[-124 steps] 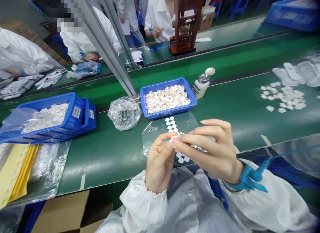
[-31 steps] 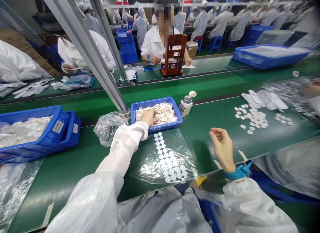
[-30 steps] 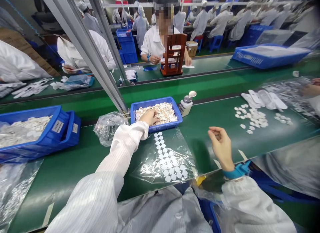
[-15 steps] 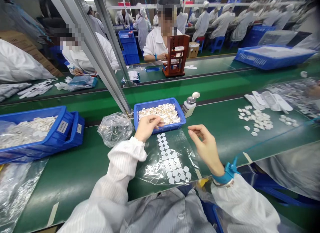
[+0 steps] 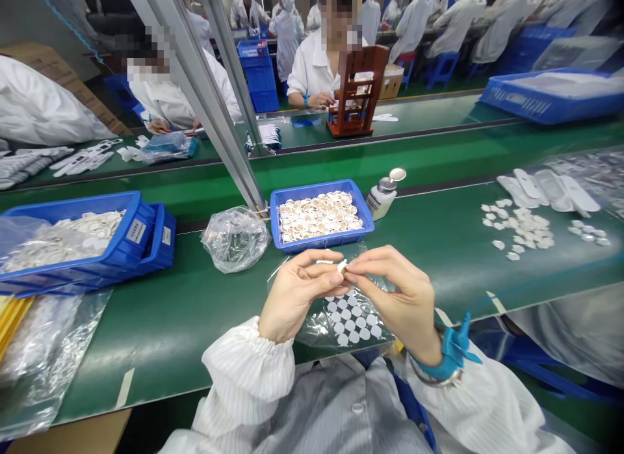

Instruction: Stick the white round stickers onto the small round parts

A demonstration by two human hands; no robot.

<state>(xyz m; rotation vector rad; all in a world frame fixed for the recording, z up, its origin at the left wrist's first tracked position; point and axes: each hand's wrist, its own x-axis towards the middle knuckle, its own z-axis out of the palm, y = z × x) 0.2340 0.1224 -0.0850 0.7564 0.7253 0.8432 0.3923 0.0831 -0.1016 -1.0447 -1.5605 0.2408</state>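
Between my two hands is a small white disc [image 5: 342, 267], tilted on its edge. My left hand [image 5: 302, 286] pinches it from the left, and the fingers of my right hand [image 5: 394, 290] close on its right side. Below them lies a clear plastic sheet [image 5: 316, 327] bearing rows of flat white round pieces [image 5: 361, 322], partly covered by my hands. Just beyond stands a blue tray [image 5: 322, 246] filled with many small round discs [image 5: 319, 214]. A teal band circles my right wrist.
A crumpled clear bag [image 5: 235, 240] sits left of the tray, and a white bottle with a metal top [image 5: 381, 199] stands right of it. Loose white pieces [image 5: 526, 229] lie to the right. Blue bins [image 5: 107, 246] stand at left. A metal post [image 5: 209, 103] rises behind; co-workers sit opposite.
My left hand has come back from the tray with a disc and moved over the plastic sheet. My right hand has moved left to meet it, and both now touch the disc.
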